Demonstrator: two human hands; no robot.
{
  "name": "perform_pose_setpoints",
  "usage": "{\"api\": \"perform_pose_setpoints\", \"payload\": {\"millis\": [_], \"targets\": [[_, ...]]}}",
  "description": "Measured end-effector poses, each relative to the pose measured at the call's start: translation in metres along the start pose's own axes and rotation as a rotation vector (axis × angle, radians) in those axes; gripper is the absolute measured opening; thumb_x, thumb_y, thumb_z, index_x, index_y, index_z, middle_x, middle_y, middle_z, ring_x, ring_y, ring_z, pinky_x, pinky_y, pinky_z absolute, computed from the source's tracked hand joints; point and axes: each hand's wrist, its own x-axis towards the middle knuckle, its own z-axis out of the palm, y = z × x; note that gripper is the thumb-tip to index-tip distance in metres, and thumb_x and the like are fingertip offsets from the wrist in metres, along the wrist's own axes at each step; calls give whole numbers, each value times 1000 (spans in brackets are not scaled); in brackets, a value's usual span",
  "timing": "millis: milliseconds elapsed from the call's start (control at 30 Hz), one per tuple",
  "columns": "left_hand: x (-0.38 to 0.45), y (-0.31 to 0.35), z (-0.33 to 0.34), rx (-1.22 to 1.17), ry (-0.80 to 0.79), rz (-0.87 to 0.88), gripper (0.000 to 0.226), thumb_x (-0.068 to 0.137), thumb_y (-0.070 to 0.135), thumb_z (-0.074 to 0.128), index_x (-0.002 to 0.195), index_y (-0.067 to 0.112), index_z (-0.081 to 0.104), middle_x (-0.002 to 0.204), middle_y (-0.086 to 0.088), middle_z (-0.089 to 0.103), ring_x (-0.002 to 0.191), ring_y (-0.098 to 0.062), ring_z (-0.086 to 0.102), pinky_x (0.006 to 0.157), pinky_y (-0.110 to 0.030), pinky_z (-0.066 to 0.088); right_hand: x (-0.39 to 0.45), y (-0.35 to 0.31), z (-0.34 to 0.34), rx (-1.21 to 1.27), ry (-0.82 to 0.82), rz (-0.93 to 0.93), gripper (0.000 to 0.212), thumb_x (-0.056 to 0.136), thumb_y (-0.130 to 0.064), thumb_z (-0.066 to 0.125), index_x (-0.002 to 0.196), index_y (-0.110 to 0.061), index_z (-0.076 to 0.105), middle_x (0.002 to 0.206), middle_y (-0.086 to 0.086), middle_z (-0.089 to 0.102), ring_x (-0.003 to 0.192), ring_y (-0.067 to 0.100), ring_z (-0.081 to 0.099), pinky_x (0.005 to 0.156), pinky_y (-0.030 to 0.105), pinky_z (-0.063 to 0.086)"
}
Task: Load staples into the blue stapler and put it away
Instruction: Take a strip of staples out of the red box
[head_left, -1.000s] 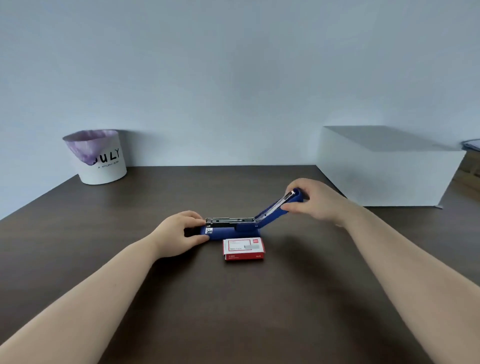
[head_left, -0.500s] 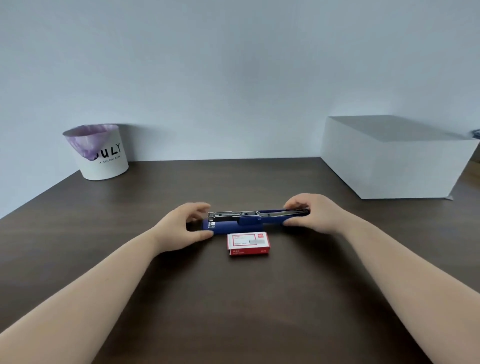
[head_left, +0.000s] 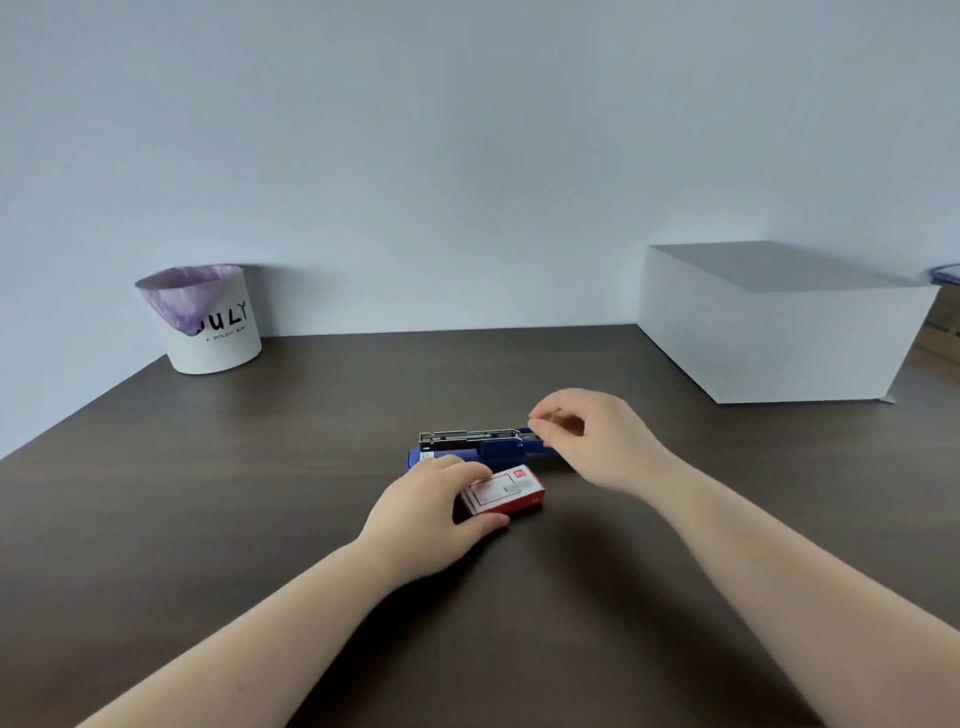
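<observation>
Stapler (head_left: 478, 451) just behind L hand (head_left: 436, 512) grip — staple box (head_left: 506, 493) held.

At the centre of the frame the blue stapler (head_left: 480, 451) lies opened out flat on the dark table (head_left: 260, 493), its metal staple channel facing up. Just below it, the left hand (head_left: 431, 512) grips the left end of the red staple box (head_left: 506, 493), fingers over the top and thumb along the near side. The right hand (head_left: 587, 436) hovers, loosely curled, over the stapler's right end. A white bin (head_left: 208, 322) stands upper left, a white box (head_left: 769, 332) upper right.
</observation>
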Motion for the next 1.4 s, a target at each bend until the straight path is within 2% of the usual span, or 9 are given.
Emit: {"api": "perform_pose_setpoints", "payload": {"millis": [100, 200, 267, 467, 633, 867, 1033, 1133, 1400], "targets": [[3, -6, 1, -153, 70, -2, 48, 74, 44, 69, 118, 28, 59, 117, 15, 60, 110, -2, 53, 97, -22, 42, -5, -2, 17, 23, -102, 64, 24, 91, -37, 52, 100, -21, 67, 85, -7, 65, 73, 7, 56, 65, 16, 41], [4, -10, 0, -266, 165, -23, 46, 70, 34, 76, 113, 24, 64, 106, 20, 59, 106, 3, 53, 94, -15, 41, -3, -2, 24, 250, -156, 202, 28, 93, -42, 46, 99, -20, 63, 69, -1, 61, 55, 14, 52, 51, 23, 43], [4, -12, 0, -323, 191, -48, 46, 69, 33, 77, 112, 25, 65, 100, 25, 58, 102, 0, 57, 91, -18, 45, -3, 0, 27, 331, -170, 245, 26, 93, -42, 46, 97, -21, 62, 63, 3, 58, 49, 17, 49, 46, 23, 43], [8, -16, 2, -435, 204, -69, 46, 66, 37, 73, 110, 24, 65, 101, 17, 63, 98, -9, 63, 90, -26, 52, -7, 4, 30, 624, -242, 273, 24, 96, -25, 47, 111, -13, 61, 83, 11, 63, 62, 16, 57, 43, 22, 44], [10, -12, 2, -614, 196, -121, 38, 72, 18, 76, 108, 24, 65, 107, 1, 70, 96, -7, 68, 87, -16, 51, -10, 12, 24, 875, -241, 263, 23, 96, -14, 47, 112, -9, 63, 89, 9, 67, 57, 14, 56, 43, 21, 44], [9, -10, -1, -718, 203, -142, 35, 73, 12, 74, 101, 32, 64, 102, 5, 72, 95, -5, 68, 86, -13, 50, -13, 14, 24, 889, -243, 242, 24, 95, -9, 49, 112, -12, 65, 95, 7, 70, 64, 14, 60, 46, 20, 47], [8, -12, -2, -716, 196, -139, 35, 74, 14, 74, 104, 29, 65, 105, 4, 71, 98, -6, 68, 89, -17, 50, -15, 10, 23, 826, -186, 279, 24, 91, -23, 56, 105, -8, 68, 81, 4, 68, 63, 18, 63, 44, 23, 48], [7, -12, -2, -714, 188, -139, 36, 74, 14, 74, 105, 28, 64, 107, 2, 71, 98, -6, 68, 90, -18, 51, -15, 10, 24, 735, -154, 268, 26, 83, -26, 67, 103, -10, 66, 90, 12, 72, 64, 20, 66, 45, 25, 50], [5, -16, -6, -759, 200, -177, 38, 73, 14, 75, 108, 22, 65, 106, 0, 72, 98, -7, 68, 88, -15, 50, -17, 12, 19, 932, -178, 326, 22, 89, -7, 59, 110, -4, 63, 97, 15, 71, 69, 16, 69, 50, 21, 54]]}}
